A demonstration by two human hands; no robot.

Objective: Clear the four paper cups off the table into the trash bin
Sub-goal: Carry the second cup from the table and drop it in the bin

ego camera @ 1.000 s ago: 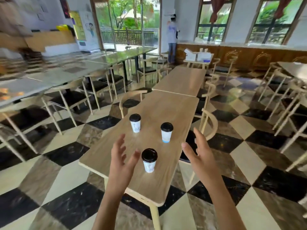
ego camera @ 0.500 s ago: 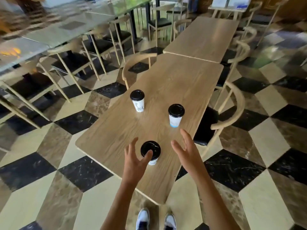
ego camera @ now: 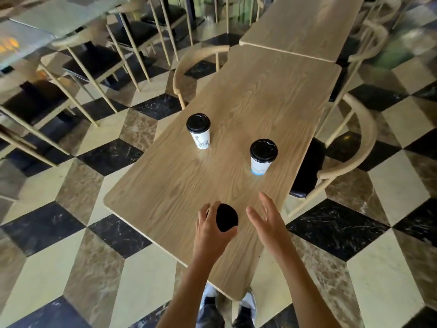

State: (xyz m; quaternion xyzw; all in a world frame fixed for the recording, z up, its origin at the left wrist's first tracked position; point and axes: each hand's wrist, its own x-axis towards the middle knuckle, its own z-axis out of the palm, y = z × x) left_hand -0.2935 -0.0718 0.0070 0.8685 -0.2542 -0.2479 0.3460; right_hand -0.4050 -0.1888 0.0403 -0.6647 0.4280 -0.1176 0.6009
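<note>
Three white paper cups with black lids are in view on a long wooden table (ego camera: 165,185). My left hand (ego camera: 211,229) wraps around the nearest cup (ego camera: 227,217), of which only the black lid shows. My right hand (ego camera: 267,221) hovers open just to the right of that cup, fingers spread, not touching it. A second cup (ego camera: 199,132) with a drawing on its side stands upright further back on the left. A third cup (ego camera: 262,157) with a blue band at its base stands upright on the right. No trash bin is in view.
A curved wooden chair (ego camera: 350,147) with a black seat is tucked in at the table's right side, another chair (ego camera: 196,60) at its far left. A second wooden table (ego camera: 300,24) adjoins behind. More chairs and tables (ego camera: 71,55) fill the left. The floor is checkered marble.
The camera tilted down and came closer to the table. My left hand closed around the nearest cup; my right hand stayed open beside it.
</note>
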